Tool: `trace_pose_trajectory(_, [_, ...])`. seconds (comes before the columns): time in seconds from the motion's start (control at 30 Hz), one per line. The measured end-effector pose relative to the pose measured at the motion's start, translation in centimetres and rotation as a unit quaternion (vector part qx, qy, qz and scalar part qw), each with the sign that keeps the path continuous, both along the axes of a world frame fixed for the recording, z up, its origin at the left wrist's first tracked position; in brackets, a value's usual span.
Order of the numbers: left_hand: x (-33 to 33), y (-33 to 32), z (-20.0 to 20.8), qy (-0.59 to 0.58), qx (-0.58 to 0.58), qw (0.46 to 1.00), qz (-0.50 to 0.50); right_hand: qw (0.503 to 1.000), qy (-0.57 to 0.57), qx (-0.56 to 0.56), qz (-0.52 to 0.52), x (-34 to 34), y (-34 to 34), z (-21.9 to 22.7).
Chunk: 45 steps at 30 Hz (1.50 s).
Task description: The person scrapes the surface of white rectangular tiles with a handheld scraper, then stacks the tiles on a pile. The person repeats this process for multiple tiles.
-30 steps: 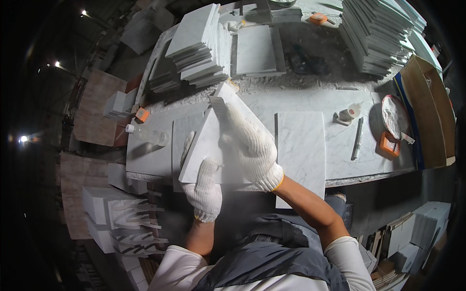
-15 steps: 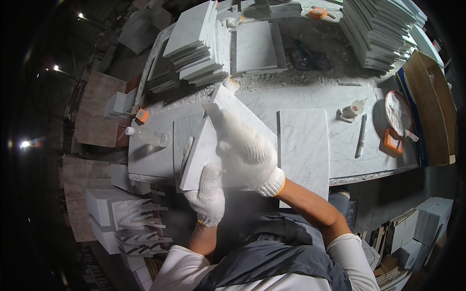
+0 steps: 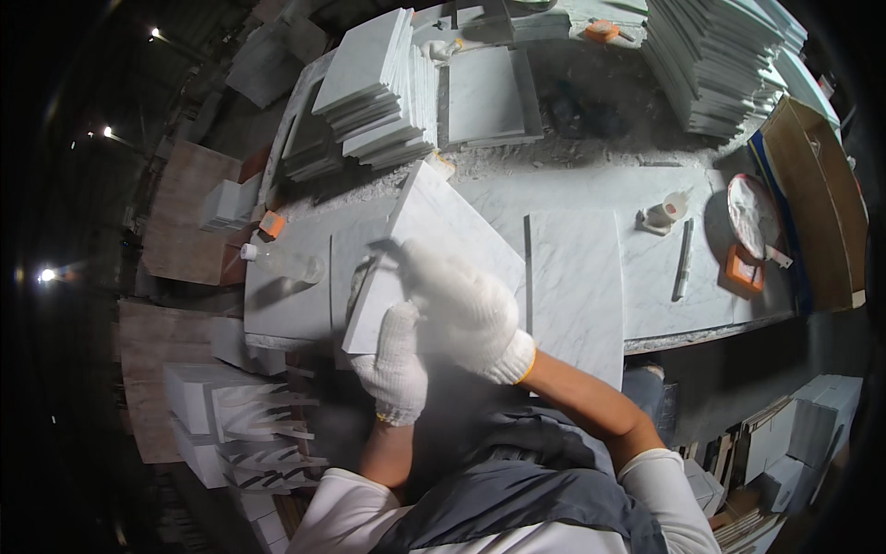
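A white marble tile [image 3: 469, 222] with grey veins is held tilted over the table's near edge. My left hand [image 3: 397, 355], in a white knit glove, is closed around the tile's lower left side, thumb on top and fingers partly hidden behind. My right hand [image 3: 466, 295], gloved too with a yellow cuff edge, lies over the tile's left edge. Its fingers are closed on a small grey flat piece [image 3: 386, 247], blurred by motion, which touches that edge. What kind of piece it is I cannot make out. Pale dust hangs around both hands.
Marble slabs [image 3: 577, 277] cover the table. Beyond stand tile stacks at left [image 3: 365, 88] and right [image 3: 715, 69]. A clear bottle [image 3: 300, 270] lies at left. On the right are a small cup [image 3: 676, 205], a marker [image 3: 684, 263], an orange tool [image 3: 744, 268] and a cardboard box [image 3: 812, 198].
My right hand has slid down along the tile's left edge toward me, with the grey piece moving along. My left hand and the tile have barely moved.
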<state>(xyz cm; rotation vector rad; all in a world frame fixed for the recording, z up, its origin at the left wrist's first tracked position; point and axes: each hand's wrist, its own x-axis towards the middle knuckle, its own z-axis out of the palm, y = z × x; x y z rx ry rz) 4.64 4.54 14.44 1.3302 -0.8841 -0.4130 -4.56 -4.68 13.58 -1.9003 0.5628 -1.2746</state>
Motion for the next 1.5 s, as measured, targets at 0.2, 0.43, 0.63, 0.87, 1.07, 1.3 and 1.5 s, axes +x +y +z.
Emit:
trace_pose_trajectory(0.2, [-0.5,0.4,-0.7,-0.004,0.007,1.000,0.009,0.961,-0.215,0.170,0.022,-0.7,-0.7,-1.2])
trace_pose_trajectory(0.43, [-0.9,0.0,0.3,0.034,-0.026,0.998,-0.043,0.988,-0.094,0.041,0.112,-6.7,0.1,-3.5])
trace_pose_trajectory(0.63, [-3.2,0.9,-0.1,-0.179,-0.001,0.981,-0.078,0.897,-0.132,0.422,-0.006,-14.7,3.0,-6.2])
trace_pose_trajectory(0.87, [-9.3,1.5,-0.6,-0.325,-0.059,0.927,-0.178,0.784,-0.236,0.561,-0.120,-22.2,6.0,-7.9])
trace_pose_trajectory(1.07, [-13.6,1.8,-1.9,-0.361,-0.036,0.893,-0.267,0.836,-0.260,0.469,-0.121,-24.1,6.6,-7.2])
trace_pose_trajectory(1.3, [-15.4,1.9,-2.7,-0.397,-0.002,0.879,-0.262,0.885,-0.214,0.388,-0.144,-25.8,3.7,-5.4])
trace_pose_trajectory(1.5, [-16.8,1.8,-3.6,-0.420,-0.012,0.871,-0.255,0.850,-0.299,0.400,-0.166,-26.9,3.2,-5.1])
